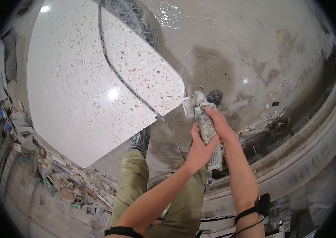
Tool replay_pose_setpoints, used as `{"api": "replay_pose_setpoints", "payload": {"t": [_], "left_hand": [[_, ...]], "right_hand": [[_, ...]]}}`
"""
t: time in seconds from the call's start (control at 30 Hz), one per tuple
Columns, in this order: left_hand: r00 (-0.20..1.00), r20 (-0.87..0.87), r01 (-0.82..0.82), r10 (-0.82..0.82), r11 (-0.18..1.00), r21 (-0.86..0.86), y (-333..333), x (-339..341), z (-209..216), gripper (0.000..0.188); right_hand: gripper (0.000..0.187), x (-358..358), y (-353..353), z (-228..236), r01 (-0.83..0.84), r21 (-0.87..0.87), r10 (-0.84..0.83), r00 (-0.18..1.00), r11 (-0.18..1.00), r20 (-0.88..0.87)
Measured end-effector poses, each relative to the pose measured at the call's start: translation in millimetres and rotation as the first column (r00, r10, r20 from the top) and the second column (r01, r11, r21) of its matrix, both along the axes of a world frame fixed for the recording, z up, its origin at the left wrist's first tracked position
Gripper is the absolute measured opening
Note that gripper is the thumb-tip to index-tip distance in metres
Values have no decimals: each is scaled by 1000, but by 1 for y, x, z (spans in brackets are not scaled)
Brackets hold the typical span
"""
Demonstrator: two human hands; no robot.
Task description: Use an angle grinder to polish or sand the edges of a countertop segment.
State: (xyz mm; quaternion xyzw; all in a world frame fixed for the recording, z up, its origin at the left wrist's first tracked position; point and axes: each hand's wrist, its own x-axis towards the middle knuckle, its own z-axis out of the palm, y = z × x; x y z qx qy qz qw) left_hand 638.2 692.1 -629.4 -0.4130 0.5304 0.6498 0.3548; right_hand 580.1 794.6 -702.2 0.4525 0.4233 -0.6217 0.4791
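Note:
Both my hands are closed around an angle grinder (206, 129) caked with pale grey dust or slurry. My left hand (200, 152) wraps the lower part of its body. My right hand (219, 125) grips higher up, thumb near the grinder's head. The head points away from me, close beside the corner of a large white terrazzo slab (72, 87) with coloured chips; whether they touch I cannot tell. A dark cord or hose (116, 73) lies across the slab, hangs over its near edge and runs down behind my left forearm.
Under the slab's far edge shows a dark tyre (148, 23). The wet, grey floor (231, 39) spreads beyond the grinder. A raised ledge (295, 154) curves along the right, with debris beside it. Offcuts and rubble (64, 182) lie at the lower left. My legs stand by the slab's near edge.

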Motion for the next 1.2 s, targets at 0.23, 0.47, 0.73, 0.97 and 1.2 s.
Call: {"api": "replay_pose_setpoints", "payload": {"t": [0.23,0.47,0.73,0.97,1.2], "left_hand": [[976,10,219,-218,976,-21,-53,46,-3,80],[789,138,613,-599,784,-102,-120,51,7,101],[828,3,560,-560,827,-54,-80,12,103,104],[828,-340,498,-446,863,81,-43,-5,253,96],[977,-190,92,-99,995,-44,-143,58,325,61]], "right_hand": [[43,69,-41,0,349,-67,-340,934,935,111],[53,111,-103,14,605,-82,-558,772,792,305],[50,58,-58,131,642,-74,-637,767,763,80],[59,-19,24,281,347,-62,-353,919,936,-177],[61,-79,91,434,116,233,-33,942,965,-333]]}}
